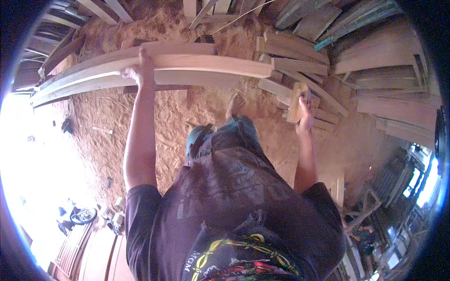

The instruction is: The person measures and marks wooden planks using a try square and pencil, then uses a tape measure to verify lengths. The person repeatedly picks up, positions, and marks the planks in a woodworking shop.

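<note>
While the dark T-shirt (225, 173) fills the near part of the view, its printed front carries a coloured design with some lettering, and beyond it a bare foot (236, 100) stands on the sawdust-strewn floor (103, 117). To the right, the right hand (304, 112) is clamped on a flat wooden block (294, 107), thumb across its face; the block should be light and stiff, easiest to hold by its long edges. Farther off and to the left, the left hand (137, 70) lies over a long pale beam (211, 62), thumb spread from the fingers; whether it grips or only presses cannot be told. The beam runs crosswise beyond the feet, among other lengths of timber, its right end near a stack of planks (300, 65). It looks stiff and probably heavy, so two hands set well apart would suit lifting it; dust may make it slippery. Farthest right lies a teal-edged board (358, 27); no writing can be made out on the timber.
</note>
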